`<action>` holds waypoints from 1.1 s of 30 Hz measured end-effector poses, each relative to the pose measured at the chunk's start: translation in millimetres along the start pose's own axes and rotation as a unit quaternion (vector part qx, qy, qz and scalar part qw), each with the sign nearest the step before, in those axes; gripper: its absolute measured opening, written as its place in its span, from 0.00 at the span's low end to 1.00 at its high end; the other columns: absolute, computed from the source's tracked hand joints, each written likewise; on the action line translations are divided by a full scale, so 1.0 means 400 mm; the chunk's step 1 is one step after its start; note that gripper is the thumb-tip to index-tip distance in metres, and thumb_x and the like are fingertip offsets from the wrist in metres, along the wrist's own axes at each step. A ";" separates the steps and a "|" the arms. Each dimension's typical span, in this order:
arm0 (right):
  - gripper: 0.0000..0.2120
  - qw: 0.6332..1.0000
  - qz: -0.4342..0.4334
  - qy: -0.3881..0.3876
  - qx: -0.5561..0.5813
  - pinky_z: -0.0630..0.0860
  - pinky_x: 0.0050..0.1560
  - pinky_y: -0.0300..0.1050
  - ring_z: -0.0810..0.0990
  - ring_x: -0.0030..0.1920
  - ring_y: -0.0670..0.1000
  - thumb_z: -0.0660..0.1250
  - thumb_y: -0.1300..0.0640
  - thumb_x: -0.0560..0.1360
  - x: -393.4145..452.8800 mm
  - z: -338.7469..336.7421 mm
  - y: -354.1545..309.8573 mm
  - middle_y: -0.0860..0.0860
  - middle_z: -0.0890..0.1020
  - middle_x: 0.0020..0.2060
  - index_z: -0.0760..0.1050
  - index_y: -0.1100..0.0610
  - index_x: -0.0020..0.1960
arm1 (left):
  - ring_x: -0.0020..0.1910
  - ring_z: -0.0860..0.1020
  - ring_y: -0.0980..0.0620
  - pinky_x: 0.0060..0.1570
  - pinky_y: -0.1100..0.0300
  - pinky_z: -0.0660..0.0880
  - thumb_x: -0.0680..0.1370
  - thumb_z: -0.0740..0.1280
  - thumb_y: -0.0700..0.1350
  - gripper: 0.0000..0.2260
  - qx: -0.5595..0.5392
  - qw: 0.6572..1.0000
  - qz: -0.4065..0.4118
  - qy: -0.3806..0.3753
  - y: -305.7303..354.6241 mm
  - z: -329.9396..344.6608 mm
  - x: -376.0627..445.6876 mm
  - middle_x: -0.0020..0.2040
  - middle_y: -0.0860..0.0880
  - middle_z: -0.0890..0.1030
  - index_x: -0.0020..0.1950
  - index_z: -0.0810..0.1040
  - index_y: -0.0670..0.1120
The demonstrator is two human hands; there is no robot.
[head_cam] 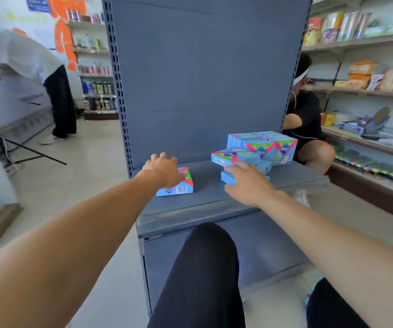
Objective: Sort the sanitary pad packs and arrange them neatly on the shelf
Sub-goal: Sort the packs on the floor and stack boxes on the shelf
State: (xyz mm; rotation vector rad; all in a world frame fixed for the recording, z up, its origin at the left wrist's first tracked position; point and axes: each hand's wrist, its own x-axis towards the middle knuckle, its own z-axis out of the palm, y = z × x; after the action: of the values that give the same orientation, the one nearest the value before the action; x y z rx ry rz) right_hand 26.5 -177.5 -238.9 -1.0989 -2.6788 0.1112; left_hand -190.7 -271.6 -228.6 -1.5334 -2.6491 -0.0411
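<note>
A grey metal shelf (214, 200) carries blue sanitary pad packs with pink and green corners. One pack (182, 187) lies flat at the left, barcode side facing me; my left hand (163, 170) lies over its far left part with fingers curled down round it. At the middle right another flat pack (228, 178) is held by my right hand (247, 184), thumb at its near edge and fingers on top. A tilted pack (232, 156) leans just behind those fingers. Several packs (264, 144) stand upright in a block at the back right.
The shelf's grey back panel (202, 79) rises behind the packs. A person in black (306, 129) crouches right of the shelf, beside stocked wall shelves (368, 91). Another person (55, 95) stands at the far left near a tripod (6, 147). My knees (209, 268) are below the shelf edge.
</note>
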 end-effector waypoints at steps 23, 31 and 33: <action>0.34 0.980 -0.099 -0.001 0.173 0.73 0.61 0.54 0.74 0.62 0.57 0.65 0.61 0.78 0.212 0.214 -0.121 0.53 0.68 0.67 0.53 0.47 0.78 | 0.49 0.81 0.48 0.43 0.53 0.81 0.71 0.74 0.58 0.21 -0.351 0.930 -0.075 -0.074 -0.140 0.077 0.180 0.51 0.46 0.81 0.53 0.74 0.44; 0.26 0.973 -0.113 0.161 0.125 0.71 0.64 0.51 0.69 0.67 0.54 0.67 0.60 0.77 0.213 0.125 -0.041 0.51 0.70 0.68 0.65 0.54 0.74 | 0.48 0.85 0.48 0.46 0.52 0.81 0.74 0.73 0.50 0.19 -0.614 0.785 -0.037 -0.073 -0.130 0.060 0.188 0.52 0.46 0.85 0.62 0.75 0.44; 0.22 0.972 -0.062 0.205 0.093 0.69 0.64 0.50 0.68 0.67 0.56 0.65 0.56 0.78 0.221 0.092 0.007 0.52 0.71 0.67 0.69 0.55 0.70 | 0.48 0.84 0.47 0.45 0.51 0.81 0.75 0.73 0.46 0.20 -0.654 0.753 -0.044 -0.062 -0.117 0.070 0.196 0.53 0.45 0.85 0.63 0.74 0.43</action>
State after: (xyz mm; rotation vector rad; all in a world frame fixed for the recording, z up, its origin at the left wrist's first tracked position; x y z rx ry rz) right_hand -41.4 -112.8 -257.6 -0.7932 -2.3055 0.0984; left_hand -271.8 -225.4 -249.4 -1.5076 -2.7468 -2.2530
